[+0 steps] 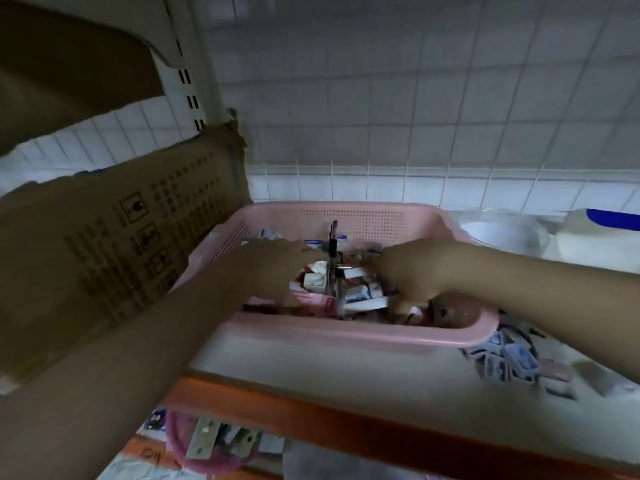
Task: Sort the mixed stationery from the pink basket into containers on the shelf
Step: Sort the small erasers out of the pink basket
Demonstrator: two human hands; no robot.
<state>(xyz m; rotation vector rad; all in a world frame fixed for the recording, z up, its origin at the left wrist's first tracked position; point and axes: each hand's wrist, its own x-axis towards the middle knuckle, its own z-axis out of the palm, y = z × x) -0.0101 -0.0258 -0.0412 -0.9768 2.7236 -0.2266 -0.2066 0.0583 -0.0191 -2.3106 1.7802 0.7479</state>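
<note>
The pink basket (pixel 353 336) stands on a white shelf with an orange front edge. It holds a heap of small white, red and blue stationery boxes (pixel 349 289) and a metal compass-like tool (pixel 333 252) that stands upright in the middle. Both my hands are inside the basket. My left hand (pixel 273 265) lies palm-down on the left of the heap, fingers reaching toward the boxes. My right hand (pixel 408 271) is on the right side, its fingers curled down into the boxes. The blur hides what either hand holds.
A cardboard box (pixel 114 258) stands at the left, against the basket. A clear plastic tub (pixel 505 233) and a white container with a blue lid (pixel 602 237) sit behind at the right. Loose small packets (pixel 512 362) lie at the right. A lower shelf holds a second pink basket (pixel 207 448).
</note>
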